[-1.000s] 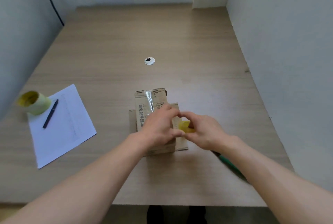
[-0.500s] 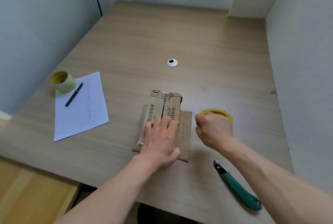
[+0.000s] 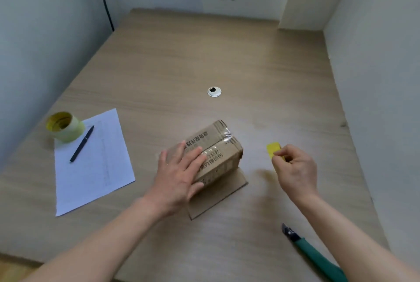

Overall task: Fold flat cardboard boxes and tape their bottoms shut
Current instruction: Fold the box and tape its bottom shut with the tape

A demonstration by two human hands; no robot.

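The left hand [image 3: 179,177] presses flat on the box [image 3: 213,156]; the right hand [image 3: 295,168] pinches the yellow tape roll [image 3: 273,150] just beside it. Keep pressing the seam down.

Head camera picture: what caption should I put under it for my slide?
Left hand presses flat on a taped cardboard box while right hand pinches a yellow tape roll.
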